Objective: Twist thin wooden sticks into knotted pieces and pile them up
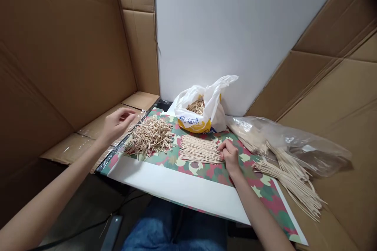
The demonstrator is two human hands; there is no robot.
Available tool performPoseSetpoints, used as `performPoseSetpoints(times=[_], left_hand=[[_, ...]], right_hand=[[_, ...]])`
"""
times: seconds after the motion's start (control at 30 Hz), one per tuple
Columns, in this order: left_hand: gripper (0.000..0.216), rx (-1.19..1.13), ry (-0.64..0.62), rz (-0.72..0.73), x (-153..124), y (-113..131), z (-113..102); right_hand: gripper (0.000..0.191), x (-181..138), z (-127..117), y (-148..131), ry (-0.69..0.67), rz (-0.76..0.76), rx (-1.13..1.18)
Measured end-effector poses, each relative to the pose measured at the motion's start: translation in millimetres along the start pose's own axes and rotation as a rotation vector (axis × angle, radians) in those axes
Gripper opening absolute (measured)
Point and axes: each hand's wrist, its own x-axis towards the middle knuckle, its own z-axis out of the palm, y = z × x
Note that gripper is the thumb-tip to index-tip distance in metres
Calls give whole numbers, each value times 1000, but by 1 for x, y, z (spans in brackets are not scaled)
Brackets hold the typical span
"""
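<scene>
My left hand (116, 124) hovers above the left edge of a heap of small wooden pieces (150, 138), fingers loosely curled with thumb and fingers near each other; whether anything is pinched there is too small to see. My right hand (229, 153) rests on the right end of a flat row of thin wooden sticks (198, 150), fingers bent and pinching at the stick ends. Both piles lie on a camouflage-patterned board (212, 170) across my lap.
A white and yellow plastic bag (203, 108) of small wooden pieces stands at the back. A clear plastic bag (294, 143) with long sticks (294, 182) spilling out lies at the right. Cardboard walls enclose both sides; a white wall is behind.
</scene>
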Motion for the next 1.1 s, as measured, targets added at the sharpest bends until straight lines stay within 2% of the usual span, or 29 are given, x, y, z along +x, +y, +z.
performPoseSetpoints(times=[0.1, 0.2, 0.3, 0.4, 0.5, 0.63, 0.83, 0.97, 1.03, 1.1], left_hand=[[24, -18, 73, -52, -37, -15, -25], [21, 76, 113, -82, -87, -32, -48], [18, 72, 192, -116, -132, -46, -62], [17, 4, 256, -138, -158, -48, -71], [17, -40, 260, -112, -166, -37, -77], [18, -29, 148, 8, -165, -16, -75], [23, 36, -81, 310, -165, 4, -49], [27, -17, -149, 478, -159, 22, -29], [25, -47, -158, 534, -154, 35, -22], [14, -16, -163, 560, -148, 47, -16]], right_hand=[[18, 2, -2, -2, 12, -36, -72], [19, 2, -1, -2, 2, -59, -133], [17, 0, 2, -1, -29, -68, -182], [16, 0, 4, -1, -61, -67, -222], [23, 0, 4, -3, -100, -68, -252], [19, -2, -2, -7, -113, -74, -290], [13, -3, -16, -9, 8, -78, -359], [16, -2, -16, -15, 62, -69, -393], [16, -6, -15, -23, 49, -78, -405], [13, -17, -15, -33, -43, -82, -402]])
